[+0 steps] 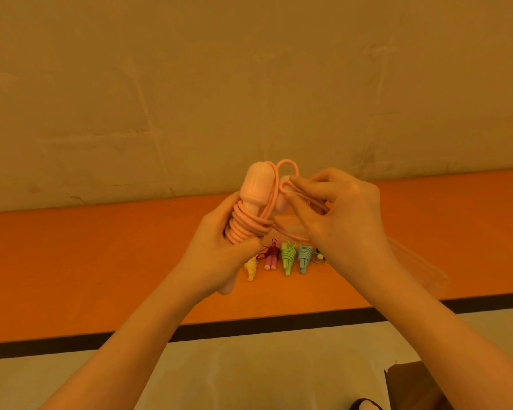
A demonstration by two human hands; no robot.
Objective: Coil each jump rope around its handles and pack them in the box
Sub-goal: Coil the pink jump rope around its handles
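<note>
I hold a pink jump rope (253,193) up in front of me, its cord wound in several turns around the paired handles. My left hand (219,247) grips the lower part of the handles and the coils. My right hand (335,211) pinches a loose loop of the pink cord beside the handle tops. Blurred cord trails down to the right. On the orange floor behind lie coiled ropes: a yellow one (251,269), a pink-handled one with dark red cord (271,257), a green one (288,258) and a blue one (305,257).
A brown cardboard box corner (412,383) shows at the bottom right on the pale floor. A dark stripe (249,325) divides the orange floor (101,261) from the pale one. A plain wall stands behind. A small green and white item (320,255) peeks past my right hand.
</note>
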